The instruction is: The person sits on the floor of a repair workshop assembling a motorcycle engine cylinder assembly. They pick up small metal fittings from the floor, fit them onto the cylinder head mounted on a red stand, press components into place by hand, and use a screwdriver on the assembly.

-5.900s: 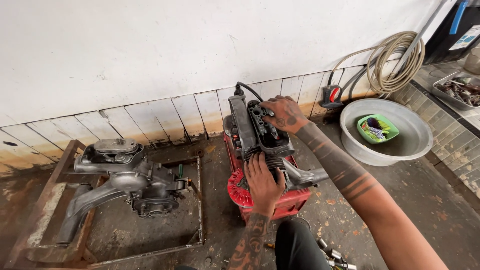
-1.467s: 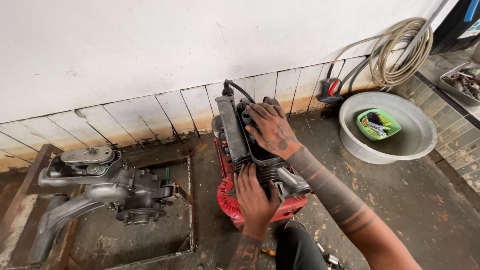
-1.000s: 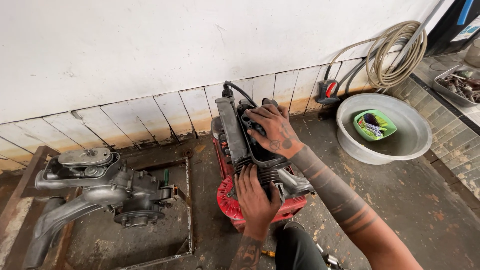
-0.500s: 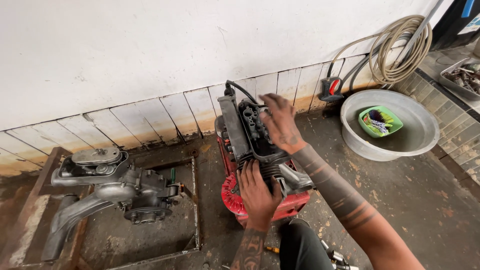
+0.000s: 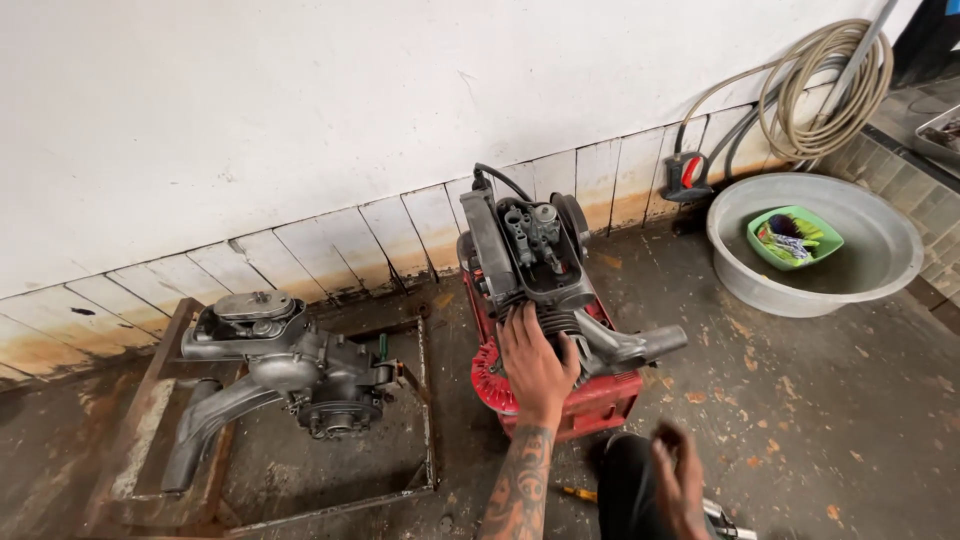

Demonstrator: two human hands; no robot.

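A small red and black engine [image 5: 545, 300] stands upright on the floor against the tiled wall base, its open grey cylinder head [image 5: 535, 240] facing up. My left hand [image 5: 535, 365] lies flat on the engine's finned side near the red fan cover, fingers spread over it. My right hand [image 5: 680, 475] is low at the frame's bottom, blurred, apart from the engine and holding nothing that I can see. A grey exhaust pipe [image 5: 635, 345] sticks out to the right of the engine.
A second grey engine [image 5: 290, 365] sits on a rusty metal frame [image 5: 420, 400] at the left. A large metal basin [image 5: 880, 270] with a green tray [image 5: 795, 237] stands at the right. A coiled hose [image 5: 830, 85] hangs on the wall.
My right hand has left the top of the engine's cylinder head and dropped to the lower right. The left hand stays on the engine's side.
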